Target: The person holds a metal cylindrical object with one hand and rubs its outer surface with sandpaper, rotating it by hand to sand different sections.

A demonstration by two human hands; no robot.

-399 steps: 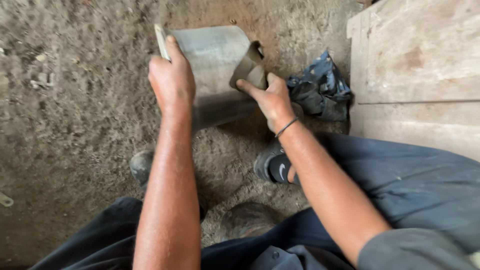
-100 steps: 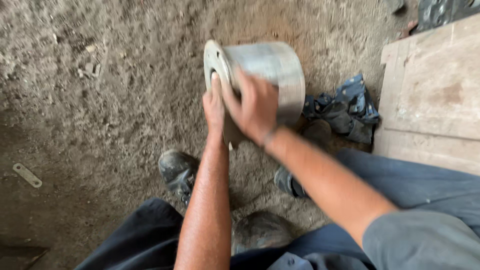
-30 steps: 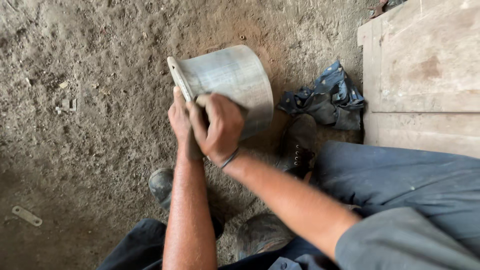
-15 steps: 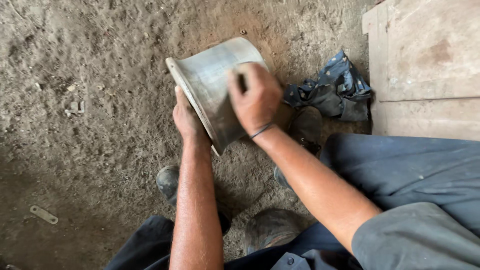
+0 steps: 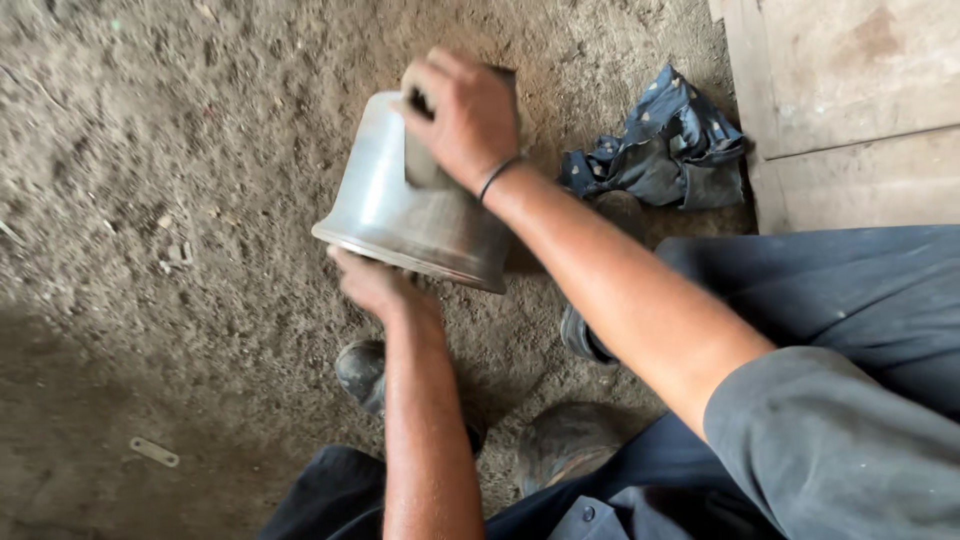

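A dull silver metal pot [image 5: 385, 205] with a flared rim lies tilted above the dirt floor, its open rim toward me. My left hand [image 5: 372, 285] grips the rim from below, fingers tucked inside the opening. My right hand [image 5: 462, 115] presses a small dark grey pad [image 5: 422, 168] against the pot's outer wall near its base. A thin dark band circles my right wrist.
A crumpled dark blue cloth [image 5: 655, 150] lies on the dirt right of the pot. A wooden platform [image 5: 850, 90] fills the upper right corner. My dusty shoes [image 5: 365, 372] and dark trousers are at the bottom. A small flat metal strip [image 5: 153, 452] lies at lower left.
The pot has turned so its rim now faces down toward me. My right hand has moved up onto the wall near the base. My left hand has shifted under the rim.
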